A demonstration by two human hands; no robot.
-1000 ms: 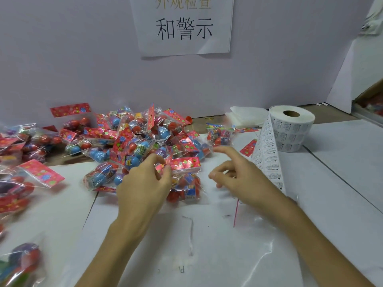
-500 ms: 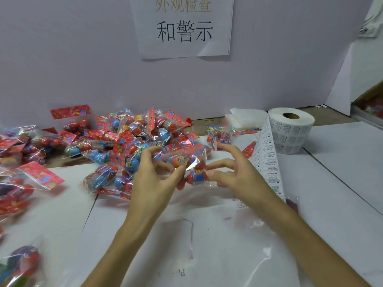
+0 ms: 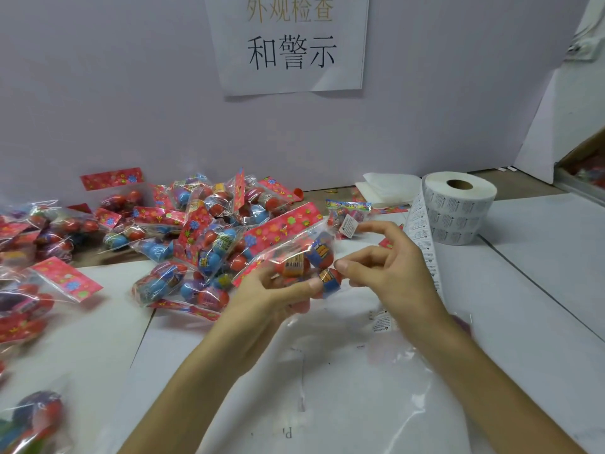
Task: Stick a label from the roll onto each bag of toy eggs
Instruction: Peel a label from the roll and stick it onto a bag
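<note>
Tilted since 0.5 s ago: the bag of toy eggs, held above the table.
Behind it lies the pile of bags; the label roll stands at right. The left hand grips the bag from below; the right hand, fingers loosely curled and pinching nothing, bears 1 label stuck on its index fingertip.

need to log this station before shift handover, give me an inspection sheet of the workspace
surface: white table, a loose clear plastic sheet near the front
job's things: label roll at right, strip trailing off it; pile of egg bags at left
clutter: folded white paper beside the roll
grippers: left hand grips one bag; right hand carries a label on a fingertip
cables: nothing seen
surroundings: printed sign on the wall, cardboard box at far right
</note>
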